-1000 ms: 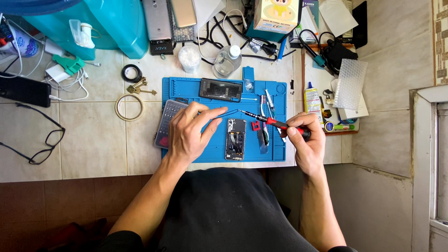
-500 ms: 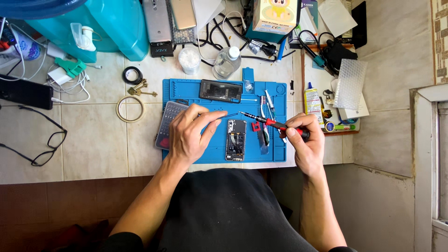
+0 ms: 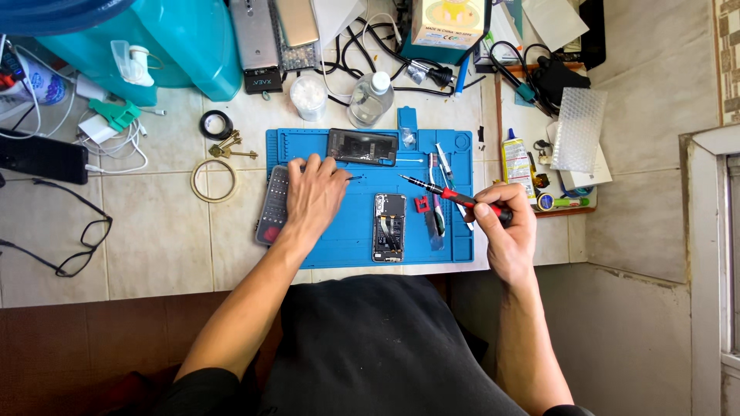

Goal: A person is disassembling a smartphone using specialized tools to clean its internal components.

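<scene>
A tiled worktop carries a blue repair mat (image 3: 362,239). The right hand (image 3: 505,231) is closed around a red-handled precision screwdriver (image 3: 455,196), tip aimed toward ten o'clock. The left hand (image 3: 312,196) lies loosely spread on the mat, nothing visibly gripped, over a bit case (image 3: 271,208). The opened phone (image 3: 388,227) lies at six o'clock between them. The driver looks light and rigid, best pinched at its handle.

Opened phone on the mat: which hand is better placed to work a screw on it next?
Probably right. The right hand already grips the screwdriver, its tip out over the mat just above the opened phone. The left hand rests flat beside the bit case, holding no driver.
</scene>
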